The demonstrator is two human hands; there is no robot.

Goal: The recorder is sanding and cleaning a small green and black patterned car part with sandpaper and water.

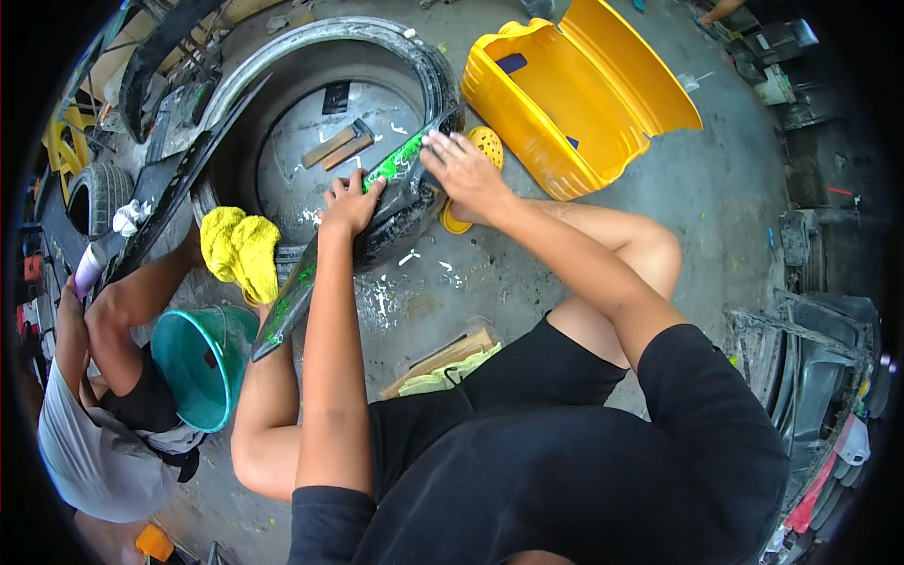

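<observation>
A black-and-green panel is pressed flat under the open left hand and right hand; it is crowded by a yellow tub, a tyre and a co-worker's yellow cloth.

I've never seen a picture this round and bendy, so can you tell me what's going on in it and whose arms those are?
The picture comes from a small camera worn on a person's head, looking down. Its wide lens bends straight edges, so everything looks round. The two arms coming up from the bottom belong to that person, who sits on a concrete floor in black clothes. The left hand and the right hand both press on a long black panel with green markings, which leans on a big tyre. Nearby lie a yellow cloth, a yellow plastic shell and a teal bucket. At the left, another person sits working too.
</observation>
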